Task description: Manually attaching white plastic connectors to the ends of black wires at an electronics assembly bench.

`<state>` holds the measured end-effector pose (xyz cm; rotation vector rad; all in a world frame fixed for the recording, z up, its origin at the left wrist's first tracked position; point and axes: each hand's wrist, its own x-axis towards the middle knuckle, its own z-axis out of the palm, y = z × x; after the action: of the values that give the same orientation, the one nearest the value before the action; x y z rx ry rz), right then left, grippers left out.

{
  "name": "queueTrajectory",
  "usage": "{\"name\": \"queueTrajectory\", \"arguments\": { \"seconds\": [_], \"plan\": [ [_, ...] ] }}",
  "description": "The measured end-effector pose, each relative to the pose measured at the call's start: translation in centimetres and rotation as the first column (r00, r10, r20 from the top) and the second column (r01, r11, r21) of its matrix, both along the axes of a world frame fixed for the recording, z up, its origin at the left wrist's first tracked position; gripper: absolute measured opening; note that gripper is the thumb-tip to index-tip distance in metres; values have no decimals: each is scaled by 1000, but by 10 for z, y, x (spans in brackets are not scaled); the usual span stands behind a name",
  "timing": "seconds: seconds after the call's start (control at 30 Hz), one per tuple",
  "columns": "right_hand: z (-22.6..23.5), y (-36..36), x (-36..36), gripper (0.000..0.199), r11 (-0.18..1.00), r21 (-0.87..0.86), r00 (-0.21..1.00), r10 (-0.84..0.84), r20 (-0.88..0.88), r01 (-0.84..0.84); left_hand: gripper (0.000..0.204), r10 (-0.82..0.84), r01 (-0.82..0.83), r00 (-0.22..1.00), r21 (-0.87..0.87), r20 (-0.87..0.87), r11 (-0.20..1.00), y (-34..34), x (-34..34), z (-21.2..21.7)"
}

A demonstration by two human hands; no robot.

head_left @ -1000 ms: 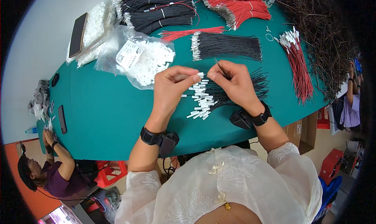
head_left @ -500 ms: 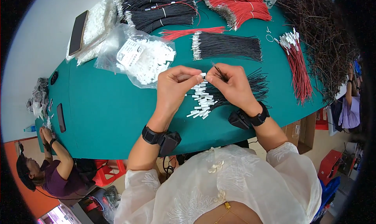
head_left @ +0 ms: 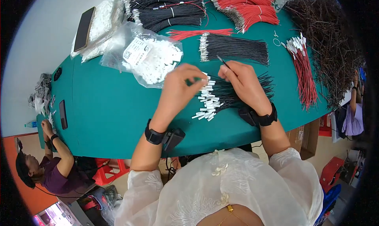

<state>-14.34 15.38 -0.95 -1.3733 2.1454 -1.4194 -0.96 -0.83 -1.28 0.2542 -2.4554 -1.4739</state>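
Note:
My left hand [head_left: 181, 87] is blurred by motion, its thumb and fingers curved toward each other beside the white connector housings [head_left: 210, 103]. Whether it pinches anything, I cannot tell. Closed around some black wires [head_left: 222, 61] is my right hand [head_left: 245, 80]; their silvery tips stick out up and to the left past the thumb. Below and between both hands lies a loose pile of black wires [head_left: 232, 92], with the white housings on their left ends. A straight bundle of black wires [head_left: 239, 49] with silvery ends rests just beyond the right hand.
An open plastic bag of white housings [head_left: 156, 64] lies left of centre, a phone [head_left: 84, 28] behind it. Black bundles [head_left: 169, 16] and red bundles [head_left: 258, 12] are at the back. Red wires with white ends [head_left: 304, 76] and a dark tangled heap [head_left: 329, 40] lie right. A co-worker [head_left: 51, 170] sits left.
My hands have moved apart. The left has drawn back from the white housing it pinched; the right has tilted, so the black wires' tips now point up-left.

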Motion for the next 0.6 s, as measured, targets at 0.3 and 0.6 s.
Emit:
{"name": "queueTrajectory", "arguments": {
  "seconds": [0.3,0.6],
  "plan": [
    [6,-2,9,21,995,98,999,16,-31,-13,9,390,-398,904,-675,-174,622,-40,-2,-23],
    [7,-1,17,16,999,49,947,4,322,-21,9,336,-413,909,-641,-247,647,-40,-5,-21]
  ]
}}
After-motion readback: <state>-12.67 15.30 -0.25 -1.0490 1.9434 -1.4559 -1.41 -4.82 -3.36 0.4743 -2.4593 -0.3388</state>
